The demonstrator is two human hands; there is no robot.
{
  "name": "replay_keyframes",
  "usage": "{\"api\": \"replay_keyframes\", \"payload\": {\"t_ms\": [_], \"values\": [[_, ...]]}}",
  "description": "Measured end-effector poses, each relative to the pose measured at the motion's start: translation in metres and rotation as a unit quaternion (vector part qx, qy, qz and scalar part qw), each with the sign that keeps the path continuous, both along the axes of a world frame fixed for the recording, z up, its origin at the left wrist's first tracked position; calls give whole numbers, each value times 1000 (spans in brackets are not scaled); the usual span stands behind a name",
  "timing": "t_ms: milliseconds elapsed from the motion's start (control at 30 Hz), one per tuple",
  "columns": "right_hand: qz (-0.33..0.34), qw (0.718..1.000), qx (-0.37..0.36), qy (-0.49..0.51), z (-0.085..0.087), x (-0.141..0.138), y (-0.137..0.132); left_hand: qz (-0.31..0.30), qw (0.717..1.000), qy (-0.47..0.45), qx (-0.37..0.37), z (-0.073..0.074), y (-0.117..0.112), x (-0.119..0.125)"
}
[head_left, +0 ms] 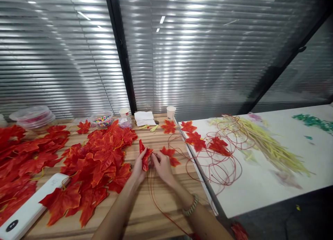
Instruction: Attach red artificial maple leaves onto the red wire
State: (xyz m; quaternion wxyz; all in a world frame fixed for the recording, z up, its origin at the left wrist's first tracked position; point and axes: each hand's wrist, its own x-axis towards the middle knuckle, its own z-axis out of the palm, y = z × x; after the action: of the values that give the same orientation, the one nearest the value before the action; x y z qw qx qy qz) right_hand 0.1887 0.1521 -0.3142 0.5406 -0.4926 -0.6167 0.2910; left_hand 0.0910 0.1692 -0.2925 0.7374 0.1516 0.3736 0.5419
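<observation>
Over the wood-grain table (145,212), my left hand (139,167) is closed around a red fabric maple leaf (147,159), which is folded between thumb and fingers. My right hand (162,166) meets it at the leaf's right side, its fingertips pinched at a thin red cord (153,198). The exact grip point is too small to make out. From between the hands the cord drops and runs toward the table's front edge. Another red maple leaf (170,156) lies just behind my right hand.
A heap of red leaves (104,160) covers the left side, beside a white oblong device (36,205). Behind stand a bead tub (102,119), paper cups (171,112) and plastic lids (32,116). On the white table (244,195) lie tangled red cord (234,170) and yellow strands (270,146).
</observation>
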Motion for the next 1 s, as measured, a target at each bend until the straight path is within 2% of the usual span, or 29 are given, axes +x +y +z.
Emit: {"api": "replay_keyframes", "payload": {"t_ms": [233, 467, 633, 733, 800, 900, 1000], "values": [[-8, 999, 4, 40, 4, 2, -1, -37, 996, -7, 80, -3, 0, 0], [-5, 995, -5, 96, 14, 2, -4, -82, 990, -36, 105, 1, -3, 2], [-16, 994, -15, 105, 16, 4, -6, -129, 987, -21, 94, -3, -5, 5], [-49, 996, -3, 75, 16, 6, -5, -121, 989, -5, 89, -5, -6, 8], [-64, 996, 9, 60, 16, 6, -5, -92, 992, 12, 86, -4, -7, 10], [-66, 996, 13, 55, 17, 6, -5, -54, 994, 46, 81, -4, -8, 12], [-68, 996, 11, 56, 16, 5, -5, -54, 991, 82, 87, -8, -8, 11]]}}
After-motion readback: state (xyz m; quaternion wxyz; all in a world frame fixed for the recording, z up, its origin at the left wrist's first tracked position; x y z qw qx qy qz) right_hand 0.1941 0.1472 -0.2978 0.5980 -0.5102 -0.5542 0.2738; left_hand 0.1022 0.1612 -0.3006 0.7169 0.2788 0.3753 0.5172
